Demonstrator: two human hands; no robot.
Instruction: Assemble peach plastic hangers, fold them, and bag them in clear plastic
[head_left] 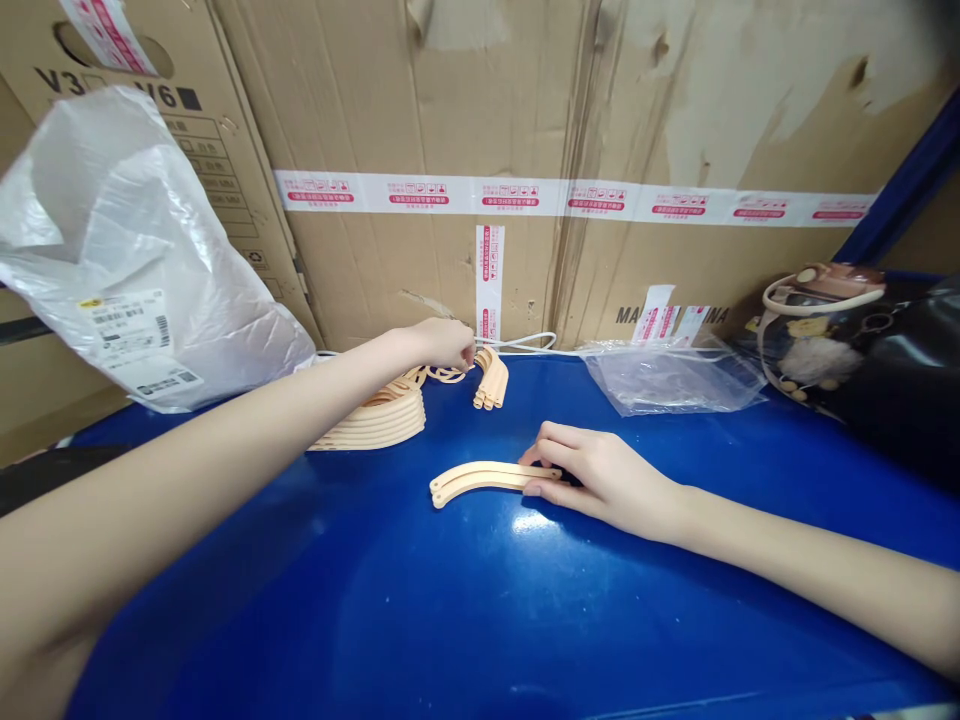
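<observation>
My right hand [592,475] is closed on the right end of a pair of cream curved strips [487,478], which lie side by side on the blue table with holes at their ends. Farther back, my left hand [446,345] reaches over the table beside a small bundle of cream curved pieces [491,380]. Its fingers are curled and mostly turned away, so what they hold, if anything, is hidden. Under my left forearm sits a stack of larger curved cream pieces [382,420], partly covered by the arm. Thin cream loops [448,375] lie between stack and bundle.
Cardboard boxes [420,270] stand along the back of the blue table [480,620]. A white plastic package [150,260] with labels leans at the left. A clear plastic bag [667,378], a white cable [525,345] and a round handled container [817,335] are toward the back right.
</observation>
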